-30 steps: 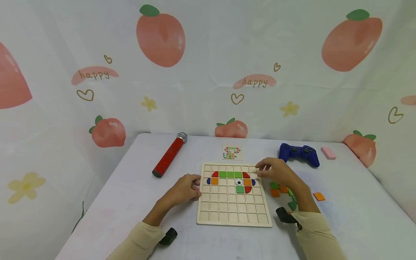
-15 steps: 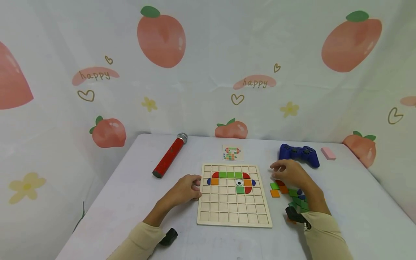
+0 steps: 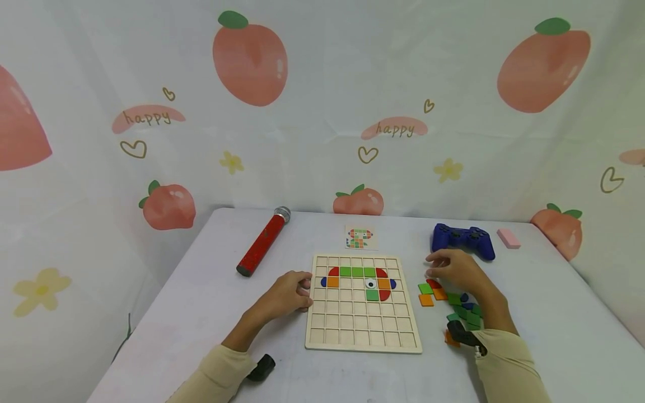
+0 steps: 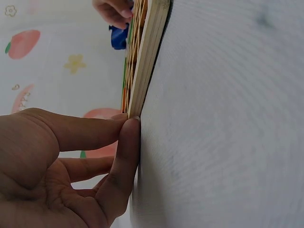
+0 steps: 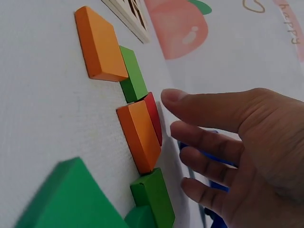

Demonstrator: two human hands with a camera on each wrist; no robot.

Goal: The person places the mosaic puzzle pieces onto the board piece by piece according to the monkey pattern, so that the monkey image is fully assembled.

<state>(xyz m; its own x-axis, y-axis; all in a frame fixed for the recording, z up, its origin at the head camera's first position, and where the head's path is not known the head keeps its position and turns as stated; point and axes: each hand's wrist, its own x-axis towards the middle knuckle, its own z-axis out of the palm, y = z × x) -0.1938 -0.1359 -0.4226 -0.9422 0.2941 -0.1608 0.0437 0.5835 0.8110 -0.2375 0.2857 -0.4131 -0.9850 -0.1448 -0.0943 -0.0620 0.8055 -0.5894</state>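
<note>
Now, choosing next tile looks like step in hand: right hand (image 3: 457,272) hovers just beside loose tiles (image 3: 454,299), fingers loosely spread, nothing held. Left hand (image 3: 284,295) pinches left edge of part-filled grid board (image 3: 347,322), flat between hands. Next move likely calls for fingertip pinch, checked against pattern card (image 3: 360,237).

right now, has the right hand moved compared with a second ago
Yes. In the head view, the right hand has moved rightward, away from the far right corner of the wooden grid board, and is now near the loose tiles.
</note>
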